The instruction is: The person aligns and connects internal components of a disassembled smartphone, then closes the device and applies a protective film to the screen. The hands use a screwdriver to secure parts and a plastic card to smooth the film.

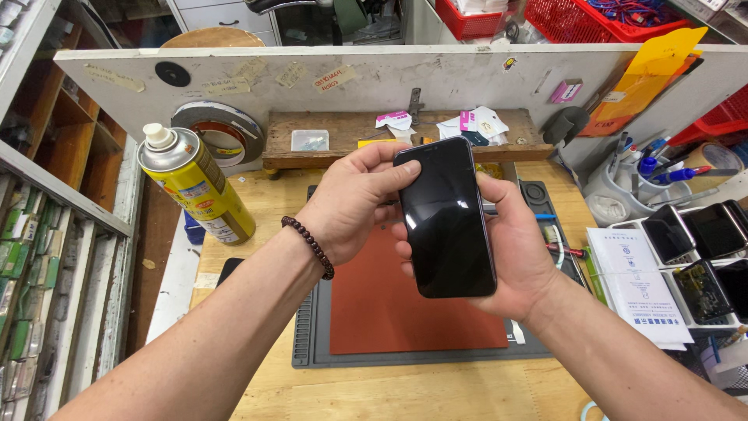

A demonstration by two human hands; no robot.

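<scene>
- Both hands grip the black phone (446, 218): right hand (518, 253) cradling its back, left hand (351, 199) pinching its top-left edge.
- Phone's held above the red pad (389, 308) on the grey work mat (312, 343).
- Yellow spray can (196, 185) stands off left.

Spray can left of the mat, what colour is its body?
Yellow, with a white cap: the tall metal spray can shows in the head view.

Single view, head-mounted. Camera sits above the person's forearms, angled down and forward over a wooden workbench (389, 394). Close range: both arms enter from the lower corners of the frame and meet at centre. Partition wall (374, 78) fills the upper frame; shelving (47, 234) runs along the left edge.
</scene>
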